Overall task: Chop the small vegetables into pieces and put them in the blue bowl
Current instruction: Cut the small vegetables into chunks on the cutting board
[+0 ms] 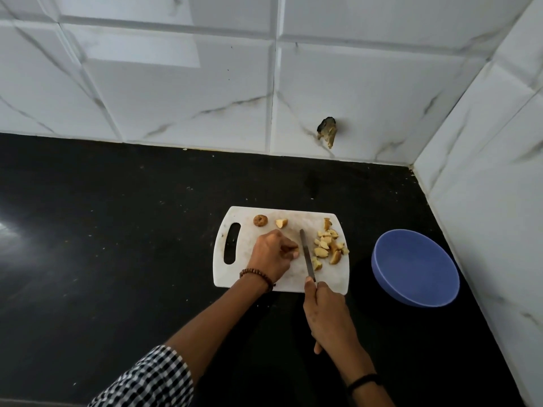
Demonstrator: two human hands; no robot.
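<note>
You are mid-chop. The board [282,277] lies toward the back right corner of the bench [117,230], and the bowl [414,268] sits just beside it, between the board and the bench's right edge. As far as I can see, nothing is in the bowl yet.

Your left hand [271,255] rests on the middle of the board with its grip curled down. I judge it pins the vegetable being cut, though the fingers hide it. Your right hand [326,312] has its grip clamped round the handle of the knife [307,257]. The blade points away from you and lies just right of your left fingertips.

The cut pieces [327,245] are heaped on the right side of the board, nearest the bowl. One whole vegetable [260,220] and a chunk [281,223] wait by the board's far edge, apart from both hands.

So the chopping is well along but not done, and the transfer has not begun. The next cut calls for the fingertips tucked back from the blade and the vegetable held steady. After that, bring the two far ones under the knife. Then sweep everything toward the right edge and into the bowl, taking care that nothing spills onto the bench.
</note>
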